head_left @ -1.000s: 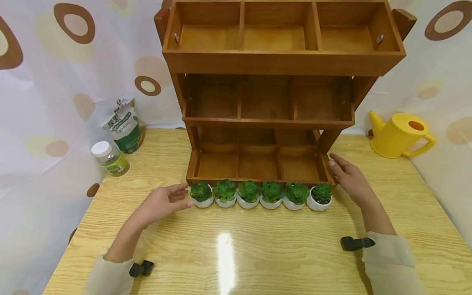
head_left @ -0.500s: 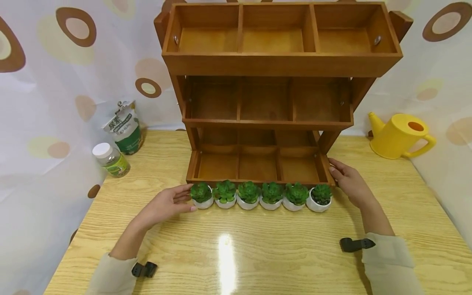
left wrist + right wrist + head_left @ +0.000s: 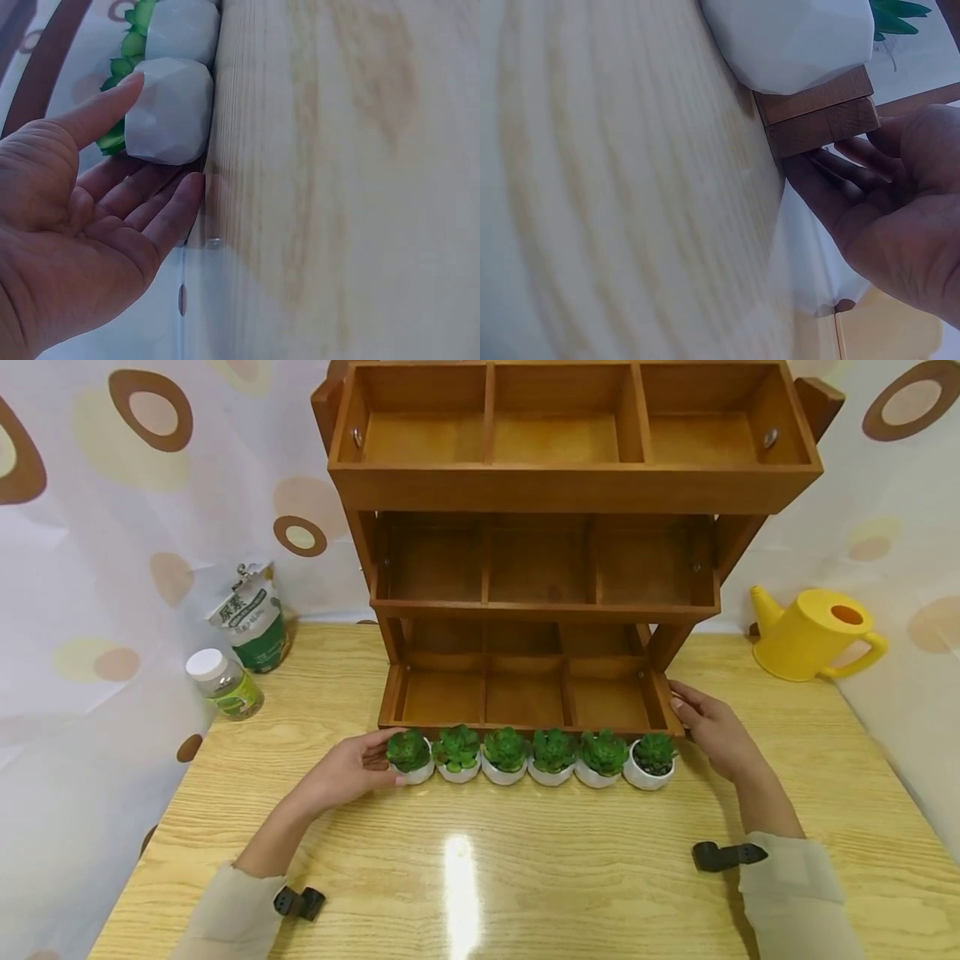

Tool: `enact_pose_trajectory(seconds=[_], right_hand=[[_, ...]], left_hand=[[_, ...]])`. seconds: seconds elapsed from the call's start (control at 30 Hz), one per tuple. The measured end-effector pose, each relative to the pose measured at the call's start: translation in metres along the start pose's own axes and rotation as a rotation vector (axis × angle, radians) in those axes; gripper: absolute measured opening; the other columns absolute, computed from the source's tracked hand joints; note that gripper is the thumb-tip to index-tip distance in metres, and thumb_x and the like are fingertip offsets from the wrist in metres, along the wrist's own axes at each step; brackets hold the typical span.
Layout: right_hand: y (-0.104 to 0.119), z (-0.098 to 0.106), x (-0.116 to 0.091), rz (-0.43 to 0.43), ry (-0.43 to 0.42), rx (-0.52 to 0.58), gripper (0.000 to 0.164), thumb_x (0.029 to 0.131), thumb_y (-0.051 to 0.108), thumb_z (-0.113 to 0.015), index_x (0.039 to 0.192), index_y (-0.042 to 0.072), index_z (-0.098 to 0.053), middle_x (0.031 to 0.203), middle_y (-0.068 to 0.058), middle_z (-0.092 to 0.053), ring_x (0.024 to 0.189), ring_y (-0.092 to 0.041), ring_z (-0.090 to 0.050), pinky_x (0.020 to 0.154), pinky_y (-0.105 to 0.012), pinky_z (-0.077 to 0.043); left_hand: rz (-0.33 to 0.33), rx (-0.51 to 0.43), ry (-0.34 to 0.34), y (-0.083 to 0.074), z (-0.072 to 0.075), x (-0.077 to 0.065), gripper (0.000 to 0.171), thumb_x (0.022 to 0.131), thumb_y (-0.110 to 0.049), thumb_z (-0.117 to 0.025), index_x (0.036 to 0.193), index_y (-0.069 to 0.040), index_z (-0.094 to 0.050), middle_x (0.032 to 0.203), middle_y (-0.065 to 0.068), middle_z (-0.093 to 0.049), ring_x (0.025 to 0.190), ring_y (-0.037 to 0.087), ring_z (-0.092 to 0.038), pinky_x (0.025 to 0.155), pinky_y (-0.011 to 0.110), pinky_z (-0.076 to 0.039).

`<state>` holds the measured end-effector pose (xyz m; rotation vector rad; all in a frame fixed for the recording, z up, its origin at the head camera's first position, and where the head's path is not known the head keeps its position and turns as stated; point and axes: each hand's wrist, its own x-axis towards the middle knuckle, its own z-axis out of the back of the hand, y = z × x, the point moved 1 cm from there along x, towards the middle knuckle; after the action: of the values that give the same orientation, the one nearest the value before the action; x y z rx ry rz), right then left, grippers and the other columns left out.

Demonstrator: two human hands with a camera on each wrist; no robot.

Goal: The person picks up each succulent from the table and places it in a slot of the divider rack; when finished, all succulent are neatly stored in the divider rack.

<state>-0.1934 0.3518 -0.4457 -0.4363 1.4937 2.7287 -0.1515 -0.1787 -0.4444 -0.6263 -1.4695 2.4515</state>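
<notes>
A row of several small green succulents in white faceted pots lines the front of a brown wooden tiered shelf [image 3: 525, 731]. My left hand [image 3: 348, 772] is at the leftmost potted succulent [image 3: 411, 758]. In the left wrist view its thumb [image 3: 120, 97] overlaps the white pot [image 3: 171, 112], while the fairly straight fingers [image 3: 176, 214] extend along the pot's outer side. At the shelf's lower right end is my right hand [image 3: 716, 735], its fingertips [image 3: 799, 169] against the wooden end piece [image 3: 825, 124]. Beside that corner stands the rightmost potted succulent [image 3: 649, 762].
A white-capped jar [image 3: 225, 683] and a green and white pouch [image 3: 255, 620] stand at the left back. On the right is a yellow watering can [image 3: 813, 635]. The shelf's upper tier [image 3: 570, 489] overhangs the lower ones, all divided into compartments. Light wood tabletop [image 3: 570, 860] lies in front.
My left hand has moved right, bringing its thumb and fingers to the leftmost pot. My right hand has shifted slightly and its fingers now meet the shelf's end. The pots stay put.
</notes>
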Motion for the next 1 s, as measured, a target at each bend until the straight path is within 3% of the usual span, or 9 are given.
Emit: enact_pose_trajectory(seconds=[0.37,0.5,0.63,0.77,1.0], right_hand=[[0.0012,-0.0001,0.0022,-0.001,-0.006,0.037,0.059,0.113,0.036,-0.025,0.164,0.009,-0.011,0.163,-0.028,-0.026,0.145,-0.047,-0.037,0.109,-0.045,-0.041],[0.0,-0.0014,0.0008,-0.006,-0.009,0.049,0.06,0.113,0.035,-0.026,0.163,0.008,-0.011,0.163,-0.029,-0.026,0.145,-0.047,-0.037,0.109,-0.043,-0.042],[-0.0007,-0.0011,0.0007,-0.004,-0.009,0.066,0.059,0.113,0.035,-0.026,0.163,0.008,-0.011,0.163,-0.028,-0.026,0.145,-0.046,-0.037,0.106,-0.035,-0.047],[-0.0015,0.0002,0.0026,0.002,-0.011,0.07,0.059,0.113,0.035,-0.026,0.164,0.009,-0.012,0.163,-0.027,-0.027,0.145,-0.046,-0.038,0.101,-0.026,-0.051],[-0.0023,-0.0004,0.0018,-0.019,-0.007,0.067,0.059,0.113,0.035,-0.026,0.164,0.01,-0.011,0.164,-0.026,-0.026,0.146,-0.046,-0.037,0.107,-0.04,-0.044]], left_hand=[[0.015,-0.005,-0.025,0.0006,-0.0011,0.0011,0.07,0.089,-0.017,-0.079,0.151,-0.012,-0.047,0.144,0.019,-0.059,0.134,0.038,-0.056,0.109,0.05,-0.048],[0.005,-0.022,-0.006,0.0017,-0.0019,0.0011,0.071,0.088,-0.018,-0.08,0.15,-0.009,-0.046,0.143,0.019,-0.059,0.133,0.037,-0.057,0.108,0.049,-0.05],[-0.013,-0.088,0.031,0.0024,-0.004,0.001,0.069,0.089,-0.012,-0.077,0.148,-0.005,-0.043,0.139,0.019,-0.062,0.128,0.034,-0.061,0.1,0.042,-0.054],[-0.037,-0.087,0.034,0.0025,-0.0057,0.0018,0.069,0.09,-0.014,-0.077,0.15,-0.008,-0.045,0.138,0.016,-0.063,0.127,0.031,-0.062,0.101,0.039,-0.054],[-0.025,-0.026,-0.018,0.0009,-0.006,0.0007,0.067,0.086,-0.025,-0.082,0.147,-0.018,-0.055,0.136,0.008,-0.066,0.129,0.027,-0.061,0.107,0.045,-0.05]])
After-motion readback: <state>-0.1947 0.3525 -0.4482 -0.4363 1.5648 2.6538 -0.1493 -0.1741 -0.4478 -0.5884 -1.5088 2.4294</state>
